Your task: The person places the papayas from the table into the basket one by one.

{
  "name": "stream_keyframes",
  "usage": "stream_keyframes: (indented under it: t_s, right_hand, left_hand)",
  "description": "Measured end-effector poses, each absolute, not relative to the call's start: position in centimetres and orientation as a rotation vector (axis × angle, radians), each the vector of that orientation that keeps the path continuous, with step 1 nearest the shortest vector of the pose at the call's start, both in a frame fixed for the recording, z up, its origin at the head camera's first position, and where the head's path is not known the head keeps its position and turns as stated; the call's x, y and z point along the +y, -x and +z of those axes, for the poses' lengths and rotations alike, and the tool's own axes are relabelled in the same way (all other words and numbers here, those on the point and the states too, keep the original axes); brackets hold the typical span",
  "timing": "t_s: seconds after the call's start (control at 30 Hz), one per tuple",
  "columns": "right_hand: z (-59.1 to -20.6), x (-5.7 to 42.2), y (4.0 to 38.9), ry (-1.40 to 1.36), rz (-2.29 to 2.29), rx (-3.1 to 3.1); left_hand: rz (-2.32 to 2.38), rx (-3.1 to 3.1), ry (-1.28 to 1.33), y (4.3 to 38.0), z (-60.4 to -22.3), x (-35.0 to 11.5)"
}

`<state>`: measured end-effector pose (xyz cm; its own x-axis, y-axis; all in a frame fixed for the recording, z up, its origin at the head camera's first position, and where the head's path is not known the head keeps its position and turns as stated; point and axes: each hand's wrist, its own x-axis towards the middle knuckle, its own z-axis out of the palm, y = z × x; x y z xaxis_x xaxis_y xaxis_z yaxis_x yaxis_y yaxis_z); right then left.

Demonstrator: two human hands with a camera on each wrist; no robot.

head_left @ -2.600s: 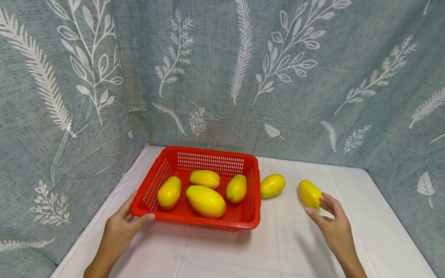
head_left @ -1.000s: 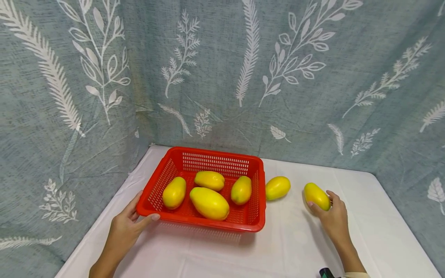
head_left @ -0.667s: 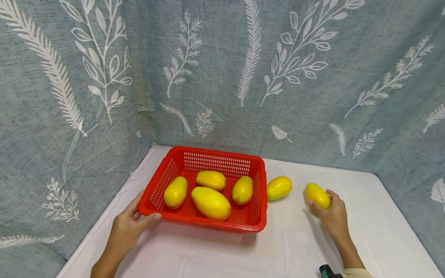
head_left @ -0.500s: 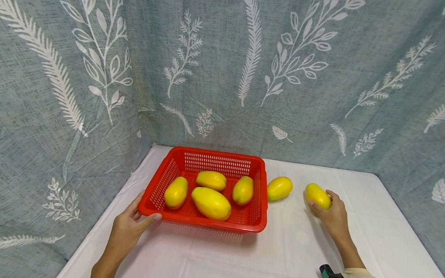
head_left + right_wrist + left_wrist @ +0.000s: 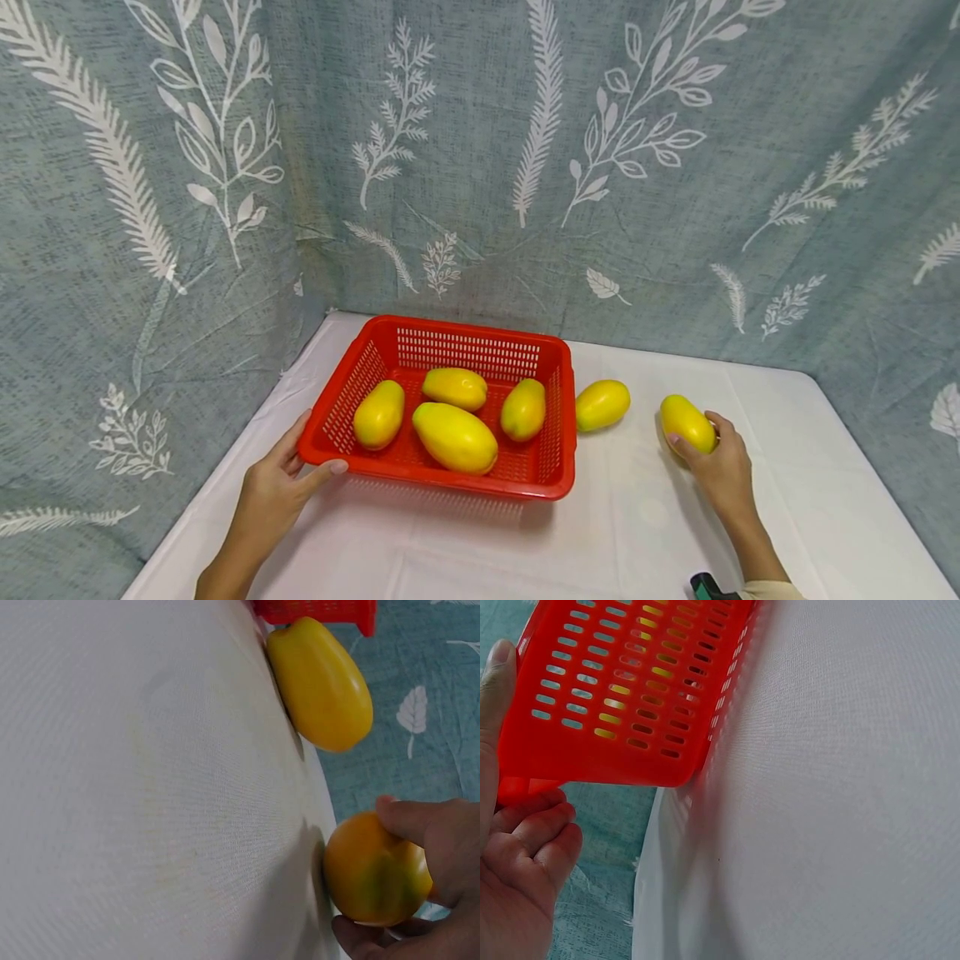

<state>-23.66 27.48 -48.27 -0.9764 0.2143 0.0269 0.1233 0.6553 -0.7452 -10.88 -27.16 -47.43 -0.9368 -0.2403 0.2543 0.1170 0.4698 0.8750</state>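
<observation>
In the head view my left hand [image 5: 273,496] grips the near left corner of a red plastic basket [image 5: 442,479], thumb over the rim. The left wrist view shows fingers curled beneath the rim of the basket [image 5: 607,761]. Several yellow papayas lie inside, the largest papaya [image 5: 455,439] in front. Outside, a papaya [image 5: 603,406] lies beside the basket's right wall. Farther right, my right hand [image 5: 720,467] holds another papaya [image 5: 686,422] at its near end. In the right wrist view, thumb and fingers sit on opposite sides of that papaya [image 5: 375,874], which is at the cloth.
A white cloth [image 5: 600,533] covers the table. Blue-green curtains [image 5: 480,167] with white leaf prints hang behind and at both sides. At the bottom edge, a dark and green object [image 5: 705,586] shows by the right sleeve [image 5: 768,590].
Since the earliest frame, my right hand's fingers have closed round the right-hand papaya. The head view has shifted slightly. Over the last second, both hands and the basket have stayed nearly still.
</observation>
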Motion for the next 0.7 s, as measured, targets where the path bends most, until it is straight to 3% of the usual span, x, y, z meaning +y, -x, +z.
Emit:
stream_keyframes:
  t_s: [0.7]
  right_hand:
    - [-46.4, 27.2, 22.4, 0.208, 1.262, -2.631]
  left_hand:
    - [-1.437, -2.42, -0.153, 11.0, -47.3, -27.0]
